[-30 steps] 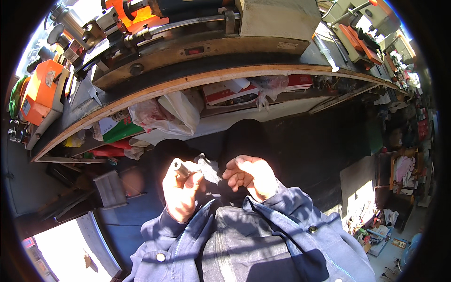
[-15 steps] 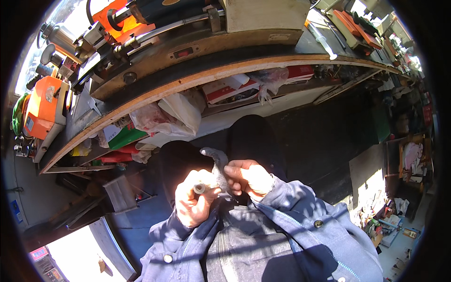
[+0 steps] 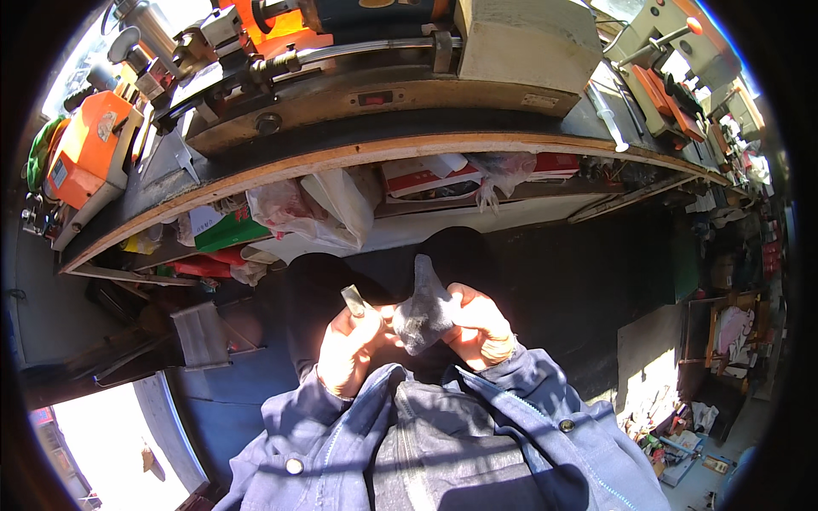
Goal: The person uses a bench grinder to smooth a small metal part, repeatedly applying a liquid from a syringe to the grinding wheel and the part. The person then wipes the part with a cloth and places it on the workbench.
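Both hands are raised in front of my jacket, in bright sun. My left hand (image 3: pixel 348 347) is closed around a short, pale, tube-like piece (image 3: pixel 352 300), whose end sticks up past the fingers. Its exact kind I cannot make out. Between the hands hangs a dark grey cloth (image 3: pixel 423 317), bunched, with one narrow tip pointing away from me. My right hand (image 3: pixel 483 330) pinches the cloth's right side between thumb and fingers. The left fingertips touch its left side.
A wooden-edged workbench (image 3: pixel 358 158) curves across ahead, bearing a long machine (image 3: pixel 341 111) and an orange machine (image 3: pixel 89 149). Plastic bags (image 3: pixel 328 209) and boxes fill the shelf beneath. A white-tipped tool (image 3: pixel 607 119) lies on the bench at right. Clutter (image 3: pixel 682 443) covers the floor at lower right.
The pale piece has tilted so its end points away from me instead of up at my view. The grey cloth is spread wider between the hands, and my right hand has moved slightly right.
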`<state>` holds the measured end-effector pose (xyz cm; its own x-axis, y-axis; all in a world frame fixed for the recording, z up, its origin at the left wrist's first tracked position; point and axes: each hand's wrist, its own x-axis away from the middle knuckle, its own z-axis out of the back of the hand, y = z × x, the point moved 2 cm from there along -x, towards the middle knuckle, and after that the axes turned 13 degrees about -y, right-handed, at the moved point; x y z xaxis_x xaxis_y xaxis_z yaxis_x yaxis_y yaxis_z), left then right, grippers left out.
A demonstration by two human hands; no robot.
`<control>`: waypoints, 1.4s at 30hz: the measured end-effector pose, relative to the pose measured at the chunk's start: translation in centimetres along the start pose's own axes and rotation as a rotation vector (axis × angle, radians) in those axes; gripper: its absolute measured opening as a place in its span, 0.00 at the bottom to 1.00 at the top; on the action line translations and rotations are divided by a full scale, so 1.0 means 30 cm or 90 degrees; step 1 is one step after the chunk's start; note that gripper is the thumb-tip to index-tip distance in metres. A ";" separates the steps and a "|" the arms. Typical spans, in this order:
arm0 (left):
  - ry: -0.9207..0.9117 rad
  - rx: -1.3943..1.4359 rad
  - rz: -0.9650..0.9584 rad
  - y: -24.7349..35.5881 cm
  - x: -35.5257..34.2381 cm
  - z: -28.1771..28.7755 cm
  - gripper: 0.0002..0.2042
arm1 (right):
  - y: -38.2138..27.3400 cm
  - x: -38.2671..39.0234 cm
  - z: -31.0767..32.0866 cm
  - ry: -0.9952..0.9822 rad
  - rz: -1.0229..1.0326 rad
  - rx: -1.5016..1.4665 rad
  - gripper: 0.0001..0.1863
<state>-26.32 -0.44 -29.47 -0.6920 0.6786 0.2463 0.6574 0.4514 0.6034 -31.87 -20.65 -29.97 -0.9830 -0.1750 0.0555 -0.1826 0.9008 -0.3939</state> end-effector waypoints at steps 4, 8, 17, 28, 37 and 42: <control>-0.090 0.079 0.020 -0.028 0.005 0.023 0.12 | 0.020 0.002 0.014 -0.003 -0.113 0.041 0.09; -0.066 0.112 0.013 -0.023 0.003 0.033 0.14 | 0.023 -0.007 0.016 0.022 -0.194 0.203 0.10; -0.019 0.061 0.024 0.034 0.007 0.037 0.11 | 0.020 -0.053 -0.037 0.078 -0.061 0.355 0.09; 0.081 -0.289 0.136 0.040 0.013 -0.004 0.11 | -0.003 -0.026 0.012 0.259 0.069 0.082 0.13; 0.011 -0.529 0.159 0.065 0.014 -0.056 0.07 | -0.009 -0.034 -0.062 0.095 -0.031 0.131 0.13; -0.079 -0.634 0.024 0.073 0.018 -0.091 0.05 | 0.038 -0.046 -0.075 0.025 -0.026 0.258 0.15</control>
<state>-26.06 -0.68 -25.96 -0.6022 0.7641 0.2312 0.0895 -0.2231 0.9707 -30.76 -18.48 -28.43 -0.9766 -0.1849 0.1102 -0.2067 0.6626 -0.7198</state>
